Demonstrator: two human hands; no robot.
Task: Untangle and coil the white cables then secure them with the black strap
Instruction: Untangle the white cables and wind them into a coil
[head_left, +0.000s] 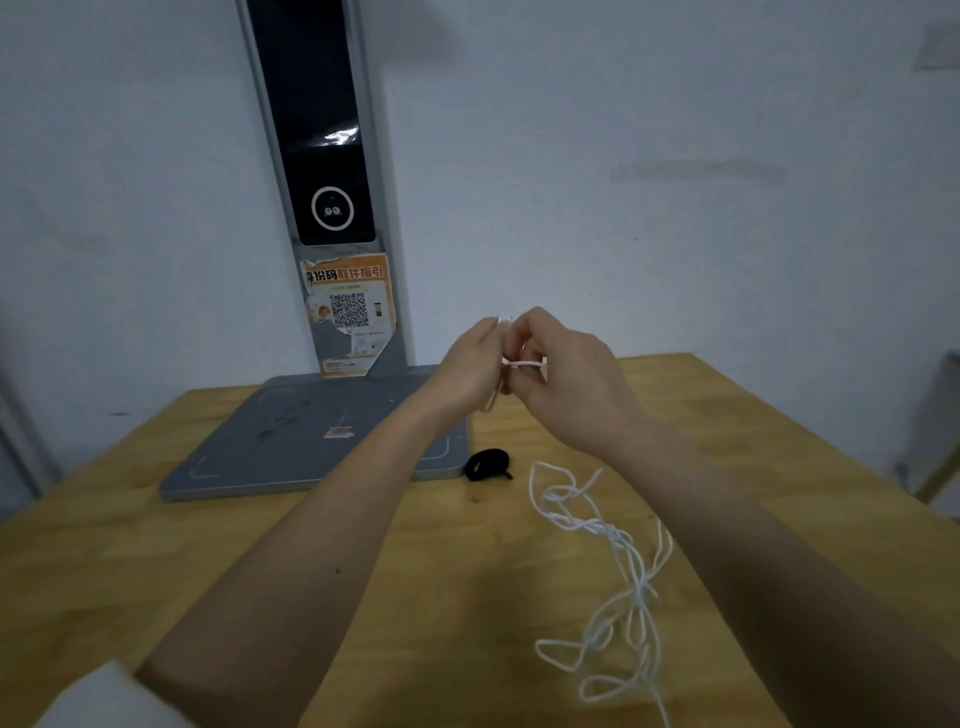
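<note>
Centrally, above the desk (156, 561): left hand (467, 369) and right hand (566, 379) raised together, knuckles nearly touching, both clear of the desk surface. Fingers (524, 332) of the right hand curled, pinching a short pale cable (524, 364) run between the two hands. Left hand likewise curled, pinching the same cable at its end; a thin loop hanging from below that hand, toward 6 o'clock. Exact fingertip contact partly hidden and blurred.

At 5 o'clock from the hands: tangle (618, 571) of white cable lying loose on the desk, several open loops and crossings, one strand running off the bottom edge of the frame. Link between the tangle and the held cable: cannot tell, right forearm in front.

At 6 o'clock from the hands, just beside the near right corner of the base (291, 441): strap (488, 464), black, rolled into a small ring, resting flat on the desk, apart from the tangle and untouched by either hand.

At 9 o'clock from the hands: grey flat base on the desk, with a grey post (311, 130) rising at 11 o'clock, tilted back against the wall (675, 156). Black glossy panel on the post, white ring with two small lenses near its lower end. Below it, orange label (353, 312) with a QR code, edges torn and peeling.

At 7 o'clock, bottom corner: white blurred object (98, 696), identity not readable.
</note>
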